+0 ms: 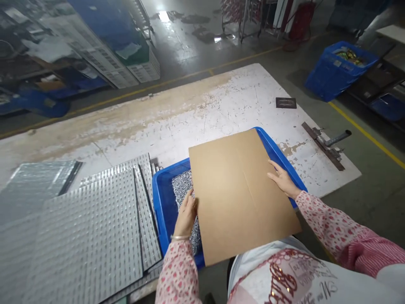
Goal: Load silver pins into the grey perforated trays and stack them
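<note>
A flat brown cardboard sheet lies tilted over a blue plastic bin, covering most of its opening. My left hand grips the sheet's left edge, its fingers partly hidden behind that edge. On the opposite side, my right hand holds the right edge, with the thumb and a finger showing on top. Many small shiny metal pieces fill the bin's bottom where it shows at the left; the rest of the contents is hidden under the cardboard.
Stacked metal sheets with rows of raised marks lie left of the bin on the worn white table. A dark rectangular block and a metal tool with a handle lie at the right. A blue crate stands beyond.
</note>
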`<state>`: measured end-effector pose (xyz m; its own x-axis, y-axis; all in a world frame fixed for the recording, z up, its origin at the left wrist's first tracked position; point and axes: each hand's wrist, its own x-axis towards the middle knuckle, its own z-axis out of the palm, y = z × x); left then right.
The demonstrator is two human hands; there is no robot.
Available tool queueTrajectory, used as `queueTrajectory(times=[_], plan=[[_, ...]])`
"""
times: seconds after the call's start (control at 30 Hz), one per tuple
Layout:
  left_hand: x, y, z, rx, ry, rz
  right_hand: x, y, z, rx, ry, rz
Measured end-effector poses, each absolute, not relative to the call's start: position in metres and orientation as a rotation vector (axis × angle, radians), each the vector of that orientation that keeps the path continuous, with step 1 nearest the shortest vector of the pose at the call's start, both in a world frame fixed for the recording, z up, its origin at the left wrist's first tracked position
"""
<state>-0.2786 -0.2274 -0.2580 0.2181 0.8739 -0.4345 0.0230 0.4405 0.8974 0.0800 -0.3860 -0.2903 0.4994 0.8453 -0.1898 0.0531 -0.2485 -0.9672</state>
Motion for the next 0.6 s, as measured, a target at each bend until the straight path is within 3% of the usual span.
queueTrajectory(times=[0.2, 0.4, 0.6], plan=[[-0.326, -0.274, -0.236, 0.648, 1.23, 0.886, 0.071, -0.378, -0.269, -1.566, -0.586, 0.755], [-0.28, -0.326, -0.236, 0.608, 1.102, 0.942, -0.002, -0.377, -0.273, -1.512, -0.444, 0.699], [-0.288, -0.298, -0.261, 0.75, 1.546, 1.104, -0.007, -0.425, -0.268, -1.471, -0.906, 1.409]])
